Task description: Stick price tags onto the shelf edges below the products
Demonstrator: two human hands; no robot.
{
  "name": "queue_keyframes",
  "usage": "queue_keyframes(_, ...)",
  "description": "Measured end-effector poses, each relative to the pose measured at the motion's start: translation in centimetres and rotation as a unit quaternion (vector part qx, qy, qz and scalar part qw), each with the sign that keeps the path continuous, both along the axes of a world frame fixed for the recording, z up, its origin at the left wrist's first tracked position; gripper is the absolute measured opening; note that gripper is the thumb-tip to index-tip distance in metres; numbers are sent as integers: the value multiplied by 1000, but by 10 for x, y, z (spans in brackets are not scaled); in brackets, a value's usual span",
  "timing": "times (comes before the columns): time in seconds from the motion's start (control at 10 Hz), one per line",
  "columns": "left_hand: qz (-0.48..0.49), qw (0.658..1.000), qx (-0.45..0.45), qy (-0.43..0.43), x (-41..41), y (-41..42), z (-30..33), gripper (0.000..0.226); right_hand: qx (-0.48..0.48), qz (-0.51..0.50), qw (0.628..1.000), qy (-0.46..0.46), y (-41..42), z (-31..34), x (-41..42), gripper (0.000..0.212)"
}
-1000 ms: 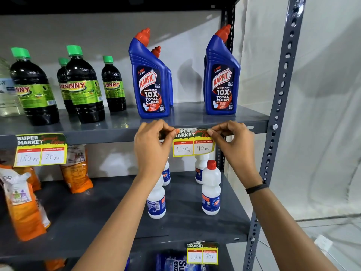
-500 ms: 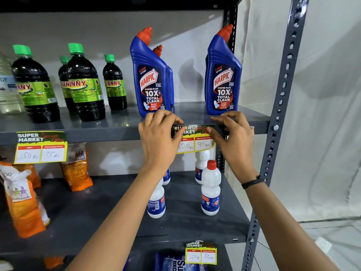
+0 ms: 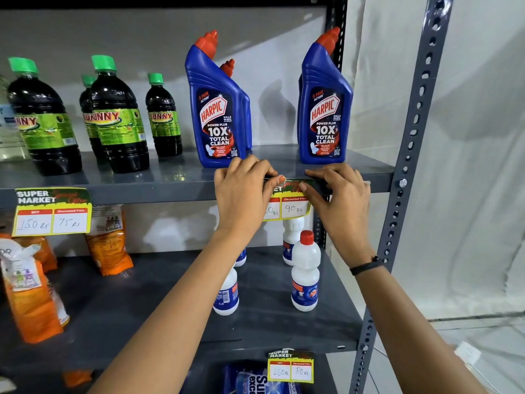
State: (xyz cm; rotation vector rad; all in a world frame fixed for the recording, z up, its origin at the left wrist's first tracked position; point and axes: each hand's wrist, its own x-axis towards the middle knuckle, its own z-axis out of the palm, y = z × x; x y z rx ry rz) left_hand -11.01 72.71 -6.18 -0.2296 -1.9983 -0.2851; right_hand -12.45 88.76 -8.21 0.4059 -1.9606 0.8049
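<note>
A yellow price tag reading 90 rs lies against the grey shelf edge below two blue Harpic bottles. My left hand covers the tag's left half, thumb pressing its top strip onto the edge. My right hand presses the top right corner, fingers flat on the shelf lip. The tag's lower part hangs free below the edge.
Another price tag is stuck at the left, under dark green-capped bottles. White bottles and orange pouches stand on the lower shelf, with a third tag on its edge. A perforated upright rises at the right.
Both hands lifted the tag from just under the shelf up onto its edge, and now press its top strip flat. The left hand slid right over the tag.
</note>
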Motion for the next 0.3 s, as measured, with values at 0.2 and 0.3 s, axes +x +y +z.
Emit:
queue_keyframes(0.2, -8, 1000, -10, -11, 3, -2, 5, 19, -7, 6, 1000, 4, 1, 4, 2, 25)
queue_keyframes(0.3, -12, 998, -23, -60, 4, -3, 10, 21, -26, 20, 999, 17, 0, 7, 5, 23)
